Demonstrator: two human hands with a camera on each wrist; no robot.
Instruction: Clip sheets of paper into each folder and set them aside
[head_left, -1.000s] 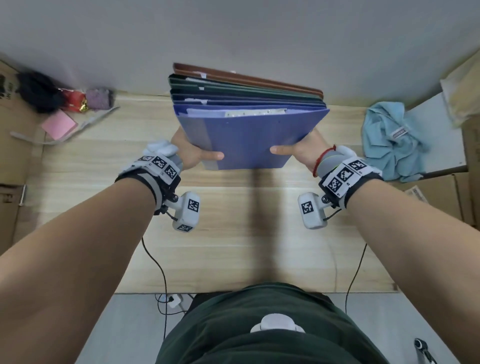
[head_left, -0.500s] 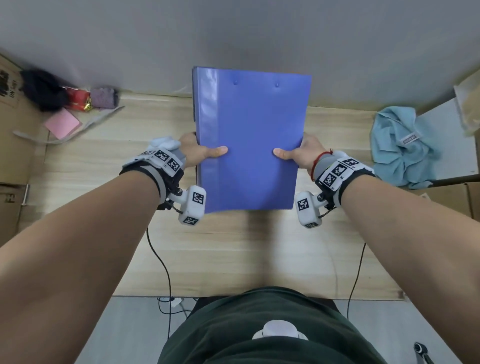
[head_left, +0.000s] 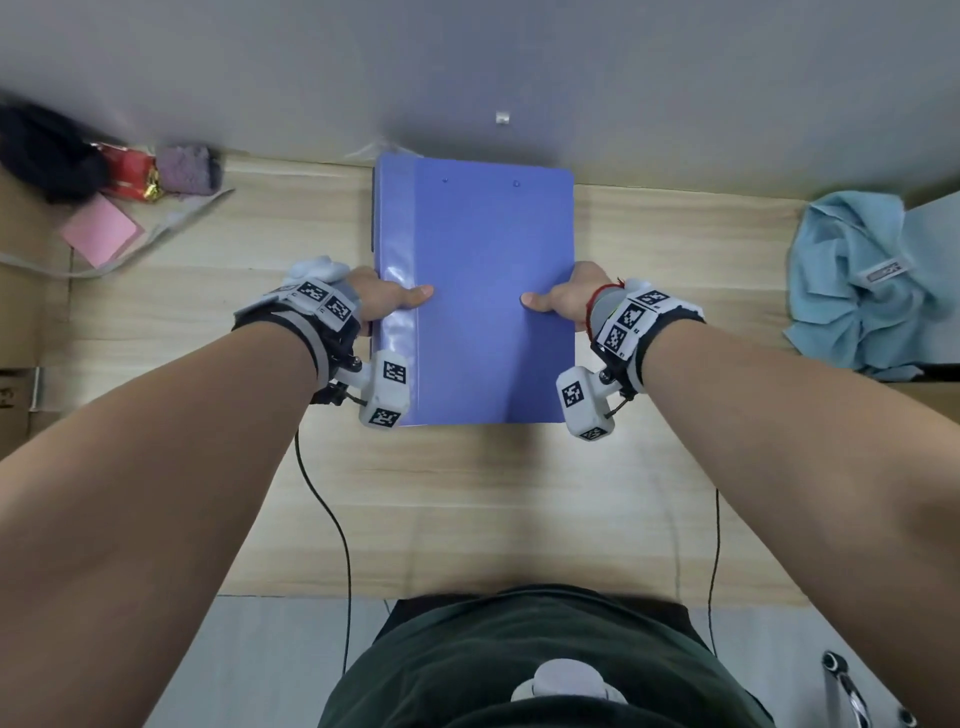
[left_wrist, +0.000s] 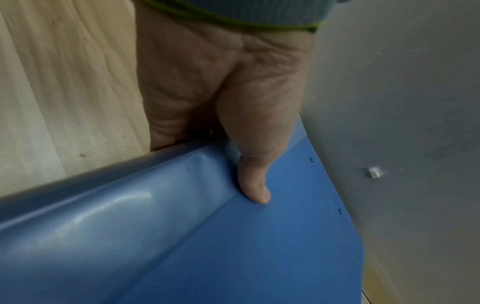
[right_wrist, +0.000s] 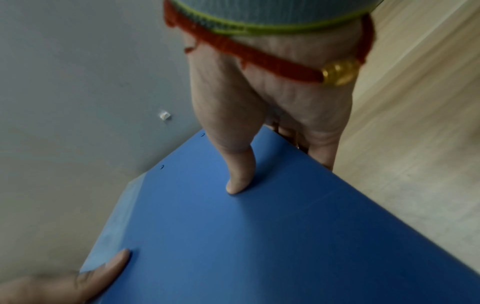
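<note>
Blue folder (head_left: 488, 291) closed, face up over the wooden table (head_left: 519, 509), far edge near the wall. Clamped at its left edge by left hand (head_left: 382, 299), thumb on top; at its right edge by right hand (head_left: 566, 296), likewise. Right of folder, crumpled blue cloth (head_left: 857, 280); left, pink pad (head_left: 101, 236).

No readable words or numbers anywhere. Black-and-white square marker codes sit on both wrist bands (head_left: 324, 304) and the wrist cameras (head_left: 581, 400); the white label (head_left: 887, 270) on the light-blue cloth (head_left: 852, 291) is too blurred to read.
</note>
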